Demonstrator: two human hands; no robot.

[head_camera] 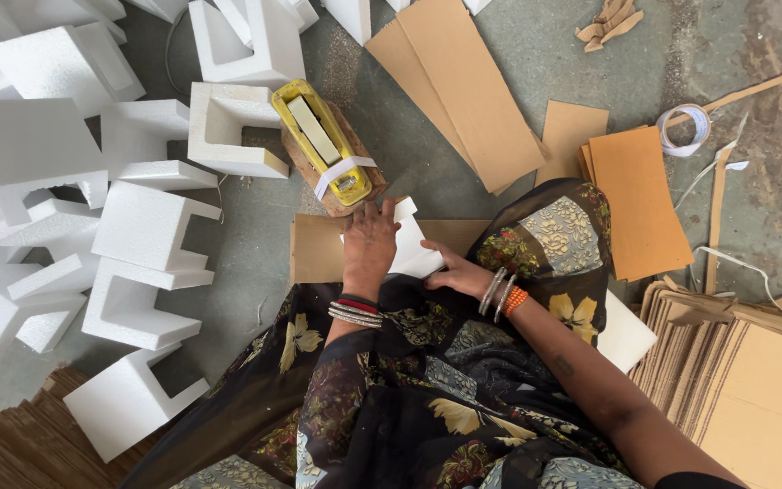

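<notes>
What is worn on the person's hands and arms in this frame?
Both forearms are bare, with no gloves. The left hand has a stack of silver bangles with a red and a dark one at the wrist. The right hand has silver bangles plus an orange beaded band. Dark floral fabric lies below.

Foam block (414,249) on cardboard sheet (317,249), under both hands; tape dispenser (323,145) just beyond; foam brackets (138,244) left; cardboard stacks (640,199) right.

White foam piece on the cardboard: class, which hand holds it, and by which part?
The left hand presses flat on the white foam piece; the right hand grips its near right edge.
</notes>
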